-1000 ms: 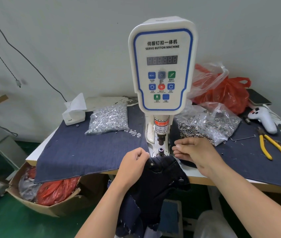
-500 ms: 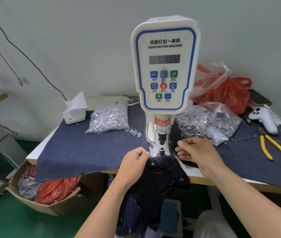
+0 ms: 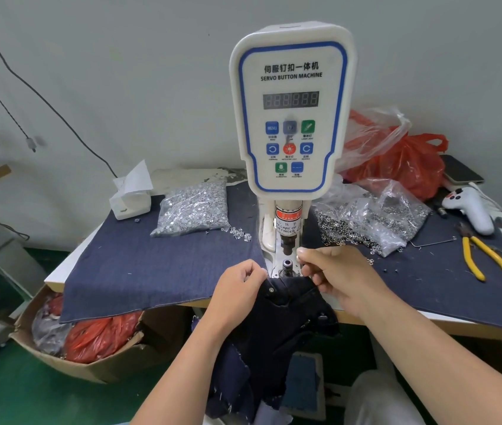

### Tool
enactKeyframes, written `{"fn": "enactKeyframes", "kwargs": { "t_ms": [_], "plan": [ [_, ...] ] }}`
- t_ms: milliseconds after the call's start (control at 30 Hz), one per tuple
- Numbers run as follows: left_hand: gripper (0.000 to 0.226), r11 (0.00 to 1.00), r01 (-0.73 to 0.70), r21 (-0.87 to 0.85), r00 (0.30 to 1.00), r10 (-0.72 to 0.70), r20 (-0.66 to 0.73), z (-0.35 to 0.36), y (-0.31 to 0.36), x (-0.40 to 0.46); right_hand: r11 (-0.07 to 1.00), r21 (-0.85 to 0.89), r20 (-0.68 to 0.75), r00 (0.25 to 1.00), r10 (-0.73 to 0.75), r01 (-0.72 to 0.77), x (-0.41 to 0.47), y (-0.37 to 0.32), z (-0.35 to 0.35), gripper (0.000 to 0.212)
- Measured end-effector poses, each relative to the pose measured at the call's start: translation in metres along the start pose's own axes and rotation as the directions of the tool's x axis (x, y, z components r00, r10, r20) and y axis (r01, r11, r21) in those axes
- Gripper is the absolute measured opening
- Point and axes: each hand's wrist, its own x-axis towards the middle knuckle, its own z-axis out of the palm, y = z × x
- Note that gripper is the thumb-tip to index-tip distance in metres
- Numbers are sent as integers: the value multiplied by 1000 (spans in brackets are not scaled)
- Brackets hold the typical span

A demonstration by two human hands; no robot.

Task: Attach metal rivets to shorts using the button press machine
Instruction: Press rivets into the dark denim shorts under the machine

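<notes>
Now L hand [image 3: 237, 289] grips shorts [image 3: 283, 320], R hand [image 3: 335, 271] pinching (fingertips by die)

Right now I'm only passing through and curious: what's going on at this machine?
A person is setting dark denim shorts up at a servo button machine. The left hand grips the waistband just before the lower die, which is bare. The right hand is beside the die with fingertips pinched together; what it holds, if anything, is too small to tell. Bags of metal rivets lie on the table.
</notes>
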Motion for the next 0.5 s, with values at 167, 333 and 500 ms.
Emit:
{"fn": "enactKeyframes", "kwargs": {
  "t_ms": [167, 333, 500],
  "plan": [
    [34, 1000, -4, 15, 1000, 4, 1, 0, 0, 0, 999, -4, 36, 999, 41, -41, 1, -6, 7, 21],
    [37, 1000, -19, 22, 1000, 19, -6, -1, 1, -1, 995, 39, 97, 991, 92, -96, 3, -7, 10, 23],
    [36, 1000, -11, 13, 1000, 11, 1, -2, 2, -1, 987, 110, 142, 985, 97, -113, 5, -3, 7, 26]
  ]
}}
